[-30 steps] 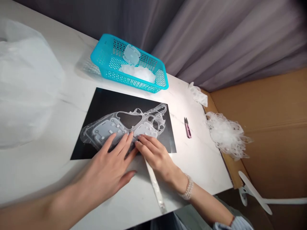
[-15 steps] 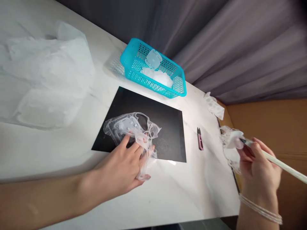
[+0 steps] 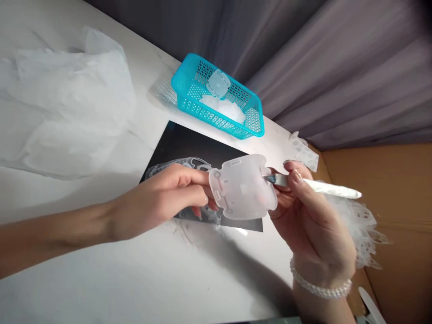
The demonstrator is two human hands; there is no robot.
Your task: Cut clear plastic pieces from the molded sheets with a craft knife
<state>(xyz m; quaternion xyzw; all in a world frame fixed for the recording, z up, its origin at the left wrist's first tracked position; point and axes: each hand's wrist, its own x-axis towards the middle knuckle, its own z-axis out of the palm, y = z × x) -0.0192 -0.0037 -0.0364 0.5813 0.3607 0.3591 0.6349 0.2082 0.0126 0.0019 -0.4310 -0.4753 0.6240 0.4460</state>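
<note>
Here, above the black mat [image 3: 184,144], the left hand [image 3: 162,200] pinches the translucent pad [image 3: 243,189] by its edge, while the right hand [image 3: 310,225], closed on the white-handled blade [image 3: 322,188], probably works best against a taut pad.

Small manual trimming station, improvised rather than industrial. White desk [image 3: 101,279] carries a black work mat [image 3: 189,144]. Turquoise basket [image 3: 189,96] of translucent moulded parts [image 3: 219,83] stands far. Cut-off scrap heap [image 3: 357,225] and cardboard [image 3: 388,180] lie right. Grey curtain [image 3: 337,67] hangs behind.
</note>
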